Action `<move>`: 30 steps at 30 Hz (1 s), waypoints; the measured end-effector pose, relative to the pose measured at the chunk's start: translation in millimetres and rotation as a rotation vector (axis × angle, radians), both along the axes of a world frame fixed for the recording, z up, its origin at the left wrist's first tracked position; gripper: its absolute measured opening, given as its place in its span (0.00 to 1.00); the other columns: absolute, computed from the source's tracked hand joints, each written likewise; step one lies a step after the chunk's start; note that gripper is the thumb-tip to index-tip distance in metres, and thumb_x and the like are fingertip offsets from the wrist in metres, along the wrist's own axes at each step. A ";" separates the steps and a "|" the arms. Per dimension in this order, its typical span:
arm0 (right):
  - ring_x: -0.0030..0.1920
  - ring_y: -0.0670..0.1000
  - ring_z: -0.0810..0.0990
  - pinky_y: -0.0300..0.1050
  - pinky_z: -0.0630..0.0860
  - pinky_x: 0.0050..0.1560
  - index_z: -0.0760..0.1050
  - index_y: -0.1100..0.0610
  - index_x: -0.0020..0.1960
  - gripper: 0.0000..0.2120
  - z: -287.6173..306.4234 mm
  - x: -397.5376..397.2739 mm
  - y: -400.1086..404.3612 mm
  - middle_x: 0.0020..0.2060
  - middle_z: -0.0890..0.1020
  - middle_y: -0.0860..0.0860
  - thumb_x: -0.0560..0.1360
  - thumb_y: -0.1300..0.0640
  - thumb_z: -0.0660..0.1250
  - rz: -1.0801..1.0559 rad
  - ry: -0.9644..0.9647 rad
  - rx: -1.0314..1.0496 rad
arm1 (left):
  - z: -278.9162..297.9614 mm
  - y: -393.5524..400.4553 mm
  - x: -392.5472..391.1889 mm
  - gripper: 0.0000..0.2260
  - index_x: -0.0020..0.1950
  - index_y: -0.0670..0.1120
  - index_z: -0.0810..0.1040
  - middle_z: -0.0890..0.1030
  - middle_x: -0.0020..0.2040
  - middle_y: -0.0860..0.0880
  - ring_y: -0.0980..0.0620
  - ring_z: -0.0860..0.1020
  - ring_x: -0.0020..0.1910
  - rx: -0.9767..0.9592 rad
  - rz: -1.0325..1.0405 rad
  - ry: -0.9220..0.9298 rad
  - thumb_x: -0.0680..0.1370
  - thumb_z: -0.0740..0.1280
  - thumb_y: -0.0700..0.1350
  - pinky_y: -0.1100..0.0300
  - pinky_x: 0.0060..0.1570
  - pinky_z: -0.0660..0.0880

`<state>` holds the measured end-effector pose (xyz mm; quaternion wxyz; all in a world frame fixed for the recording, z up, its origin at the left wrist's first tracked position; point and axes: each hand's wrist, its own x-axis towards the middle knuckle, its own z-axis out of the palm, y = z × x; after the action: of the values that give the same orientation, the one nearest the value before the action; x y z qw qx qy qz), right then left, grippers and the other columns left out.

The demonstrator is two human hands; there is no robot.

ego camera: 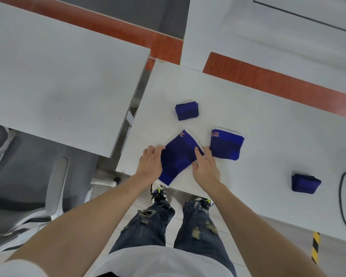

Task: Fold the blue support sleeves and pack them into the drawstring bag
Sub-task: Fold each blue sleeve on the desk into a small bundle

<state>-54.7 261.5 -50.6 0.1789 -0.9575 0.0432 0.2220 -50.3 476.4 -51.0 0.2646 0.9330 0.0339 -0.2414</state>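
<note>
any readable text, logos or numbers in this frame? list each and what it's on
Nothing reads clearly.
Orange-red logo on the flat blue sleeve under both hands, near its far white-trimmed edge: too blurred to read.
Orange-red logo on the second blue sleeve to the right, at its far left corner: too blurred to read.
Two folded sleeves, far one and right one: no marking visible.
Yellow-black hazard striping on the floor: no text.

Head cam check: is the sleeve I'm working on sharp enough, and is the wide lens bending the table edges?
Head view: the long sleeve between the left hand and right hand is sharp, its orange logo readable only as a mark; light is even and soft, with no glare on the white table; table edges bow noticeably toward the frame's borders.
</note>
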 end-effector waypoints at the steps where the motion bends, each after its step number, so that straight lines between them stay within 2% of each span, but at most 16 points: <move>1: 0.71 0.57 0.69 0.53 0.79 0.59 0.60 0.50 0.81 0.25 -0.1 -0.4 -0.7 0.79 0.57 0.52 0.84 0.55 0.60 0.005 0.007 -0.001 | 1.2 -5.8 5.4 0.23 0.75 0.50 0.64 0.67 0.68 0.43 0.43 0.68 0.64 -0.056 0.059 0.013 0.81 0.58 0.36 0.49 0.62 0.71; 4: 0.73 0.57 0.68 0.53 0.77 0.63 0.59 0.50 0.81 0.26 -1.0 0.1 -2.8 0.80 0.55 0.52 0.85 0.55 0.60 0.016 0.033 -0.008 | 3.4 -21.2 23.6 0.21 0.77 0.50 0.62 0.65 0.71 0.42 0.42 0.67 0.68 -0.173 0.206 0.110 0.84 0.57 0.41 0.47 0.65 0.70; 7: 0.73 0.57 0.68 0.53 0.77 0.64 0.58 0.51 0.81 0.27 -2.0 1.0 -3.7 0.80 0.55 0.53 0.84 0.55 0.60 0.030 0.037 -0.004 | 2.7 -30.5 36.6 0.20 0.77 0.48 0.62 0.70 0.71 0.42 0.41 0.71 0.68 -0.224 0.291 0.206 0.85 0.58 0.45 0.44 0.66 0.73; 9: 0.72 0.58 0.69 0.53 0.77 0.64 0.59 0.52 0.81 0.26 -2.2 1.7 -3.7 0.80 0.56 0.53 0.84 0.55 0.61 0.029 0.032 0.016 | 3.7 -35.8 41.2 0.19 0.76 0.45 0.65 0.74 0.69 0.42 0.41 0.72 0.67 -0.201 0.297 0.233 0.85 0.58 0.47 0.43 0.65 0.73; 12: 0.72 0.58 0.70 0.54 0.77 0.65 0.63 0.54 0.79 0.24 -3.0 4.0 -6.4 0.78 0.59 0.54 0.84 0.56 0.62 0.010 0.026 0.083 | 11.6 -41.6 43.9 0.17 0.71 0.40 0.69 0.76 0.66 0.39 0.39 0.73 0.64 -0.112 0.188 0.265 0.86 0.55 0.48 0.44 0.63 0.72; 14: 0.68 0.56 0.74 0.51 0.75 0.67 0.68 0.56 0.77 0.22 -1.1 5.5 -8.5 0.76 0.63 0.54 0.83 0.56 0.62 -0.051 0.003 0.198 | 20.9 -41.9 43.4 0.16 0.70 0.40 0.70 0.76 0.65 0.40 0.41 0.75 0.63 -0.179 0.173 0.269 0.87 0.54 0.46 0.47 0.63 0.73; 17: 0.56 0.50 0.79 0.47 0.77 0.62 0.72 0.54 0.74 0.19 16.5 6.8 -5.4 0.73 0.68 0.51 0.83 0.55 0.65 -0.263 -0.097 0.425 | 41.3 -38.5 40.0 0.12 0.67 0.44 0.71 0.78 0.62 0.45 0.47 0.77 0.59 -0.387 0.222 0.257 0.86 0.54 0.45 0.52 0.57 0.74; 19: 0.56 0.48 0.79 0.44 0.78 0.58 0.71 0.50 0.73 0.20 33.1 9.3 -0.4 0.71 0.69 0.47 0.82 0.54 0.67 -0.393 -0.170 0.545 | 56.0 -36.4 36.6 0.10 0.64 0.47 0.72 0.79 0.59 0.48 0.49 0.78 0.57 -0.521 0.253 0.241 0.86 0.55 0.45 0.53 0.55 0.75; 21: 0.57 0.44 0.79 0.41 0.77 0.57 0.67 0.48 0.76 0.25 45.9 15.0 3.0 0.70 0.70 0.44 0.81 0.52 0.70 -0.533 -0.152 0.683 | 67.9 -34.2 34.8 0.08 0.62 0.49 0.72 0.80 0.58 0.50 0.50 0.79 0.57 -0.648 0.278 0.216 0.86 0.56 0.46 0.52 0.58 0.77; 22: 0.57 0.44 0.80 0.42 0.78 0.58 0.65 0.48 0.77 0.28 51.8 19.6 3.9 0.70 0.71 0.44 0.80 0.52 0.71 -0.619 -0.108 0.776 | 72.7 -33.1 35.0 0.08 0.62 0.49 0.73 0.80 0.59 0.51 0.51 0.79 0.58 -0.710 0.295 0.206 0.86 0.56 0.45 0.52 0.59 0.77; 25: 0.57 0.49 0.85 0.57 0.81 0.63 0.65 0.51 0.77 0.32 61.6 35.3 2.8 0.63 0.81 0.52 0.77 0.54 0.74 -0.848 -0.014 1.051 | 84.7 -28.4 39.6 0.08 0.62 0.49 0.72 0.80 0.60 0.50 0.50 0.79 0.59 -0.830 0.316 0.162 0.86 0.56 0.43 0.51 0.60 0.77; 28: 0.58 0.52 0.85 0.59 0.79 0.65 0.69 0.51 0.74 0.28 72.8 49.1 0.9 0.55 0.84 0.51 0.77 0.56 0.75 -0.873 -0.059 1.108 | 91.6 -23.0 48.5 0.10 0.64 0.49 0.71 0.79 0.62 0.50 0.49 0.78 0.62 -0.896 0.305 0.092 0.84 0.57 0.41 0.51 0.61 0.77; 30: 0.58 0.50 0.85 0.53 0.79 0.65 0.72 0.48 0.72 0.24 82.3 53.9 0.3 0.52 0.85 0.49 0.78 0.57 0.73 -0.805 -0.119 1.119 | 93.9 -20.5 53.7 0.09 0.62 0.49 0.73 0.80 0.61 0.50 0.50 0.79 0.60 -0.896 0.311 0.016 0.83 0.60 0.43 0.54 0.58 0.78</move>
<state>-0.8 261.8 31.7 0.7167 -0.6412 0.2640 0.0742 3.4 455.9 42.9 0.6739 0.7088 0.0678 -0.1971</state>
